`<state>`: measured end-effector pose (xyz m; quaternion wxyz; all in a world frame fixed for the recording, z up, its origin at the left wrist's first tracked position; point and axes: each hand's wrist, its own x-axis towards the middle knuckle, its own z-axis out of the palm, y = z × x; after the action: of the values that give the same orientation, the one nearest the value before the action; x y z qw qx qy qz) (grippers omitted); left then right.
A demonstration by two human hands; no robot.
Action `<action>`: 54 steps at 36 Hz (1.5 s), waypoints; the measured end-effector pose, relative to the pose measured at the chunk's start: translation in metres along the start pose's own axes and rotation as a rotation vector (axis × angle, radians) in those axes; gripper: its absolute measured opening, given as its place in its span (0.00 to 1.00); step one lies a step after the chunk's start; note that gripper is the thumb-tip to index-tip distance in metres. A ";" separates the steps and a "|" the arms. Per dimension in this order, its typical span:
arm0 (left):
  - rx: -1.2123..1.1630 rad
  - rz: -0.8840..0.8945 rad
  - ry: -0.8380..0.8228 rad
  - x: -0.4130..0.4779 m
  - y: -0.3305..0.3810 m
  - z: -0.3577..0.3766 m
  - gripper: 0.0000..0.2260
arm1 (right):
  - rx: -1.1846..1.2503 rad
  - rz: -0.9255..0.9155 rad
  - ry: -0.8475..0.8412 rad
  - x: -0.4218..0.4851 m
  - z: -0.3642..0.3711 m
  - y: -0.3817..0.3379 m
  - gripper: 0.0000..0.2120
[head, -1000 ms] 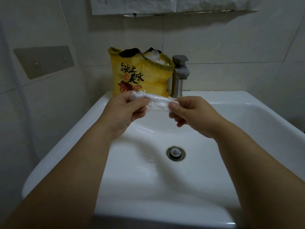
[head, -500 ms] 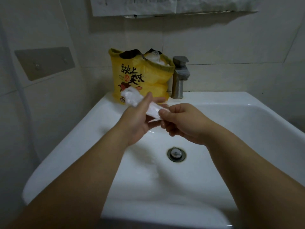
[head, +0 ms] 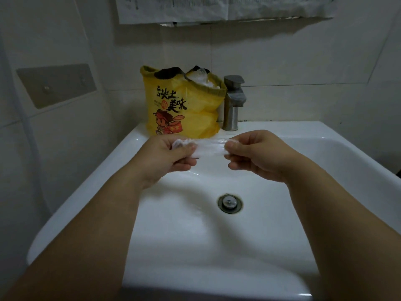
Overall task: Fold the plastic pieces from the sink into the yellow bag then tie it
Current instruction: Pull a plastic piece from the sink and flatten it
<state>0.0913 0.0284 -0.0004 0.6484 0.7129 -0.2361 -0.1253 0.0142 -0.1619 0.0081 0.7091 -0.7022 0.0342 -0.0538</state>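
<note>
The plastic [head: 209,147] is showing as a thin, clear, crinkled strip, stretching flat between the 2 grips above the back of the sink [head: 325,137]. The left grip [head: 171,155] is pinching a bunched white end of it, with thumb and fingers curling in. The right grip [head: 258,155] is pinching the other end between thumb and forefinger, and its other fingers are curling under. Both forearms [head: 97,213] are reaching in from the bottom corners, and only the strip is joining the 2 grips.

The sink is gleaming smooth and white, squarish with rounded corners. A round metal drain [head: 230,203] is sitting in its bowl below the grips.

Behind the left grip, the bag [head: 184,107] is standing upright on the sink's back ledge. It is glossy yellow film with black lettering and a cartoon figure, and its mouth is gaping open. Crumpled clear wads [head: 201,78] are poking out of its top on the right. Just beside it, a dull grey metal tap [head: 233,101] is standing with a blocky lever.
</note>
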 end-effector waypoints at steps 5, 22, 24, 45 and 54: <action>0.011 -0.052 -0.068 -0.004 0.003 -0.001 0.03 | 0.058 0.008 -0.039 -0.001 -0.004 -0.002 0.06; -0.384 -0.023 -0.109 -0.007 0.017 0.000 0.14 | 0.213 -0.122 -0.045 -0.003 -0.002 -0.008 0.15; -0.399 -0.019 -0.142 -0.007 0.017 -0.001 0.11 | 0.221 -0.115 -0.047 -0.003 -0.002 -0.008 0.14; -0.286 0.132 0.103 0.010 0.000 0.004 0.06 | -0.025 -0.014 0.041 0.004 0.002 0.000 0.03; -0.175 -0.055 -0.263 0.005 -0.011 0.045 0.25 | 0.039 -0.120 -0.007 0.004 0.035 0.006 0.06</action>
<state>0.0758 -0.0125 -0.0164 0.6678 0.6372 -0.2874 -0.2556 0.0226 -0.1280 0.0027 0.7182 -0.6893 -0.0112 -0.0944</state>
